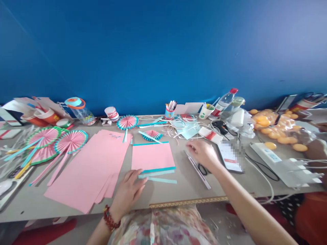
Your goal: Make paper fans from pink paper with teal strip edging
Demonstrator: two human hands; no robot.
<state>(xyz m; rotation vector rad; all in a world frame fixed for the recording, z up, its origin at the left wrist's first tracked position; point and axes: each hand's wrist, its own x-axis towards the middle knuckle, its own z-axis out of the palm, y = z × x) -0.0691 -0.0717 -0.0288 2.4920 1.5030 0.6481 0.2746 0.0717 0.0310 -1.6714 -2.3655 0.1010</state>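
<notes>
My left hand [131, 189] rests on the table, fingers stretched out and open, its fingertips at the ends of narrow light-blue paper strips [163, 180]. Just beyond it lies a pink paper sheet [153, 156] with teal strips along its near and far edges. My right hand [203, 154] is closed with curled fingers to the right of that sheet; whether anything is in it, I cannot make out. Beside and below this hand lies a slim, light-coloured utility knife [200, 173], next to a black loop [203, 169]. A half-folded pleated paper fan [151, 135] lies behind the sheet.
Large pink sheets [89, 166] are stacked on the left, beside finished round paper fans [71, 141]. A ruler [189, 201] lies along the near edge. Phone [230, 156], power strip [268, 156] and cables sit right. Paper scraps [187, 127], a bottle [224, 102] and cups [205, 111] line the back.
</notes>
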